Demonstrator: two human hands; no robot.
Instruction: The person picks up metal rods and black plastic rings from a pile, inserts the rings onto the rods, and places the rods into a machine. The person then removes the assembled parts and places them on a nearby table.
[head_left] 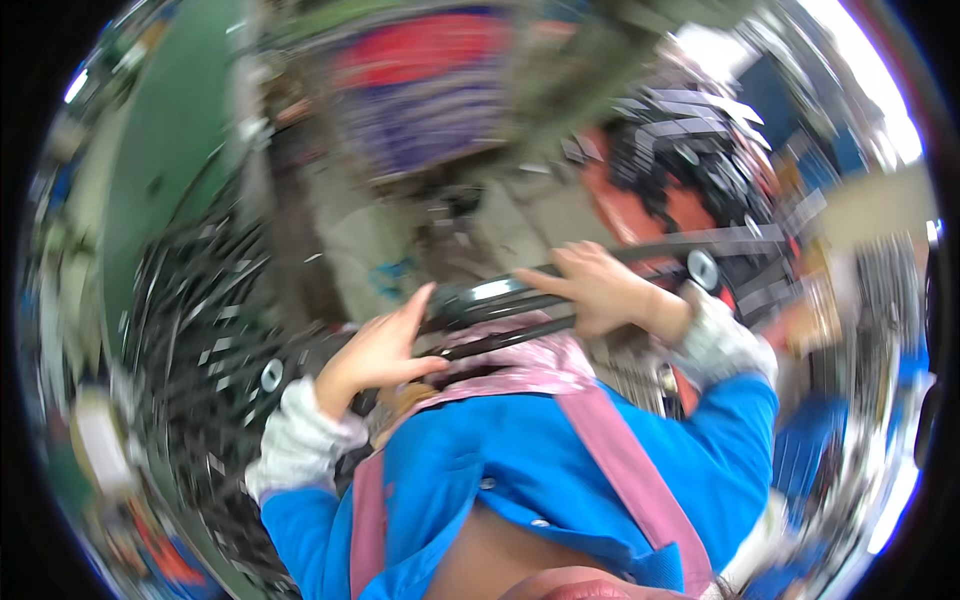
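The whole picture is motion-blurred. A black wheel rim (492, 293) with a shiny inner band is held close in front of my chest. A dark bar runs from it to the right, toward a round silver hub (703, 268). My right hand (600, 290) is closed over the top of the rim. At the rim's left end is my left hand (385, 350), with fingers stretched along the rim and the thumb hooked under a lower black edge. I wear a blue jacket with white cuffs and pink apron straps.
A heap of black spoked wheels (200, 330) lies at the left beside a green surface (165, 150). A red and black machine part (690, 160) stands at the upper right. Grey floor (400, 250) shows beyond the rim.
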